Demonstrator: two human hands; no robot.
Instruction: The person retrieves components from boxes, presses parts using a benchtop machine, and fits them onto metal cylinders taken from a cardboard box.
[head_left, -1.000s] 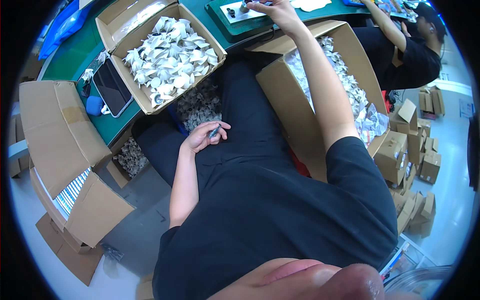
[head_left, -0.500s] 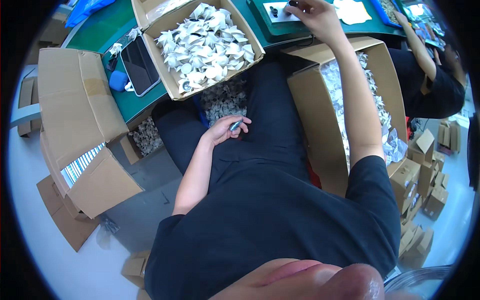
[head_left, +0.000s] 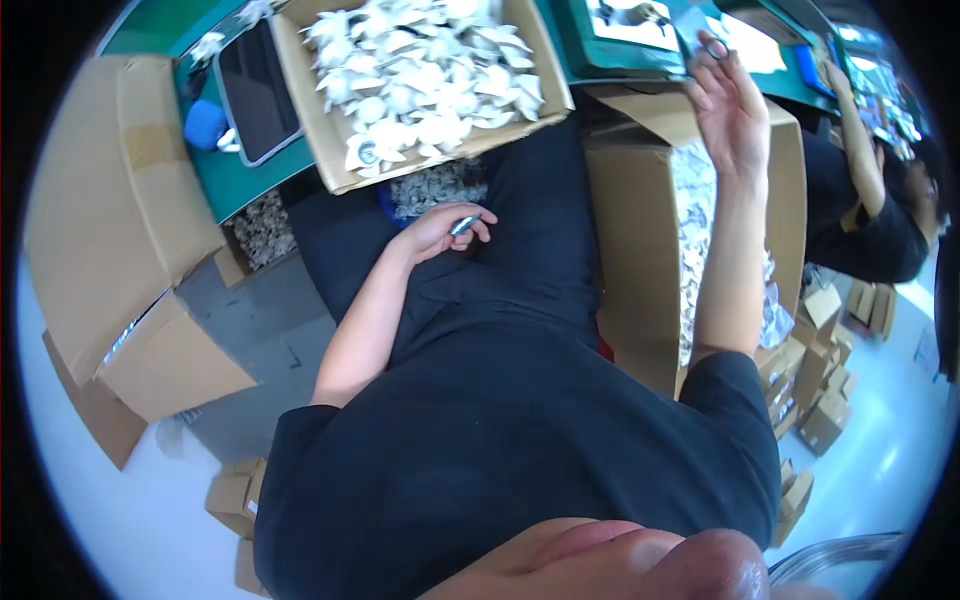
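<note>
The left hand (head_left: 440, 234) lies over the lap, fingers loosely curled around a small shiny piece (head_left: 463, 226). The right hand (head_left: 735, 125) is raised, pinching a small round piece (head_left: 717, 48) at its fingertips. Beyond the left hand, an open box (head_left: 548, 72) holds white bladed pieces (head_left: 430, 75); beneath the right forearm stands a bigger carton (head_left: 635, 250).
</note>
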